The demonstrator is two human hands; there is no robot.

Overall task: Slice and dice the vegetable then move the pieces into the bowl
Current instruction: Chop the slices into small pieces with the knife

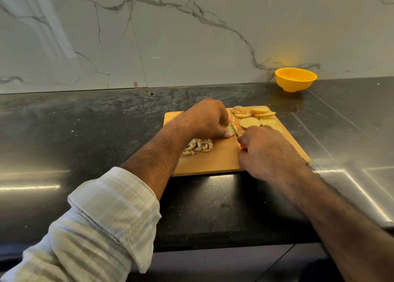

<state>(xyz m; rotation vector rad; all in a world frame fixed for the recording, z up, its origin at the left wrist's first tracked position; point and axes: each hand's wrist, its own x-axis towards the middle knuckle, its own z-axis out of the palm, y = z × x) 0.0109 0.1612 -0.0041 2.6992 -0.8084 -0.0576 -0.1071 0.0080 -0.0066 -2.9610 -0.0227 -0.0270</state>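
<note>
A white marble wall (pixel 191 36) with grey veins fills the upper half of the view, and below it runs a dark, glossy counter (pixel 74 132) whose near edge drops out of sight at the bottom. A wooden cutting board (pixel 221 160) lies on the counter right of centre; both forearms cover part of it, and its near right corner is hidden under the right wrist. The left arm comes in from the lower left in a rolled-up, pale checked sleeve (pixel 102 222), which is cut off by the frame.

A yellow bowl (pixel 295 79) stands on the counter against the wall, well apart from the board and beyond its far right corner; its inside cannot be seen from this angle.

The left hand (pixel 205 119) is curled, fingertips pressing down on a vegetable slice (pixel 231 130) near the middle of the board. The right hand (pixel 266 149) is closed round a knife (pixel 234 130), of which only a sliver of red handle and a short, blurred stretch of blade show; the blade meets the held slice.

Round vegetable slices (pixel 253 118) lie overlapping at the board's far right corner. A heap of diced pieces (pixel 199 146) sits just beside the left wrist, partly covered by it.
</note>
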